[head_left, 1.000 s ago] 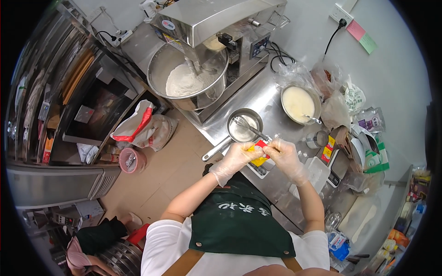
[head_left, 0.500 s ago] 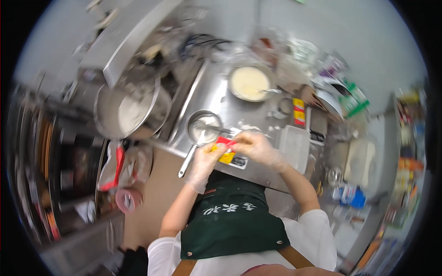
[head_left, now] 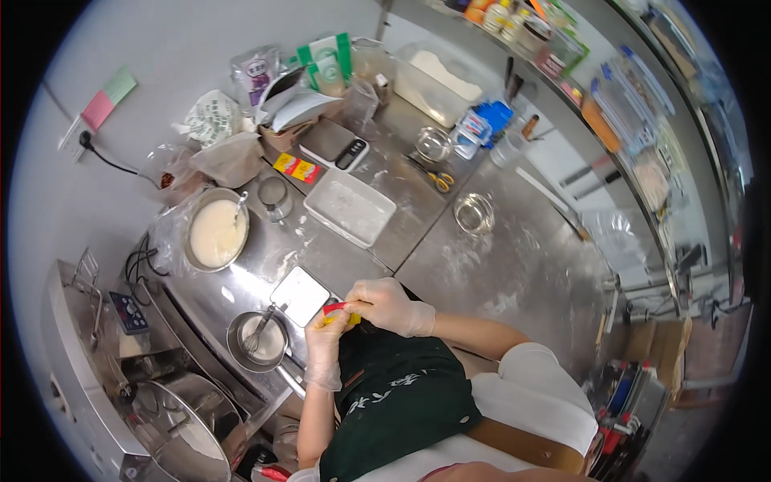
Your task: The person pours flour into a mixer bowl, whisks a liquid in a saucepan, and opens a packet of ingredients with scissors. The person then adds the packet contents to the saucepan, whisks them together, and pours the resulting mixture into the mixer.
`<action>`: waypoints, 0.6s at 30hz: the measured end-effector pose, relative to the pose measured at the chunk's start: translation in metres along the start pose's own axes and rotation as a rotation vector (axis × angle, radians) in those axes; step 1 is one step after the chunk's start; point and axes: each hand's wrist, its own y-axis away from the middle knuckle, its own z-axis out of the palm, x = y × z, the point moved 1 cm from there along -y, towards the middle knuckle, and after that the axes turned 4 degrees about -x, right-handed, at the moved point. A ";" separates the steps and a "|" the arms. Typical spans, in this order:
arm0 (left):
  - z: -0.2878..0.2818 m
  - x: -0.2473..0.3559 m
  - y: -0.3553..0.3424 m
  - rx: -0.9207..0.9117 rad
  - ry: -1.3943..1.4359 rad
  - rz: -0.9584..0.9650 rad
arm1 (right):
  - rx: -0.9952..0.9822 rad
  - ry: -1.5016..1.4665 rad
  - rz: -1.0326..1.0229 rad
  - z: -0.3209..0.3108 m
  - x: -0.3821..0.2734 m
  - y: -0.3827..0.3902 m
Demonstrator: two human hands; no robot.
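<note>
Both my hands wear clear gloves and meet in front of my dark green apron. Between them is a small red and yellow packet, partly hidden by the fingers. My left hand is closed on its lower part, while my right hand pinches its red upper edge. Just beyond the packet lies a white scale. Left of my hands stands a metal saucepan holding white stuff and a whisk, its handle pointing toward me.
A bowl of creamy liquid stands at the left. Farther back are a white tray, a lidded jar, red and yellow packets, another scale and scissors. At lower left is a mixer bowl. Shelves line the right.
The view has swung to the right, so the right side of the counter and the shelves show more. The packet stays in both hands, now closer to the apron and off the scale.
</note>
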 end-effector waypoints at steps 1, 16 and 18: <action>0.009 0.003 0.000 -0.057 0.030 -0.059 | 0.054 0.008 0.047 -0.003 0.000 0.010; 0.001 -0.028 0.010 0.353 0.173 -0.034 | 0.428 0.582 0.769 -0.175 0.348 0.002; -0.006 -0.038 0.025 0.455 0.136 -0.022 | 0.230 0.837 0.766 -0.179 0.368 -0.010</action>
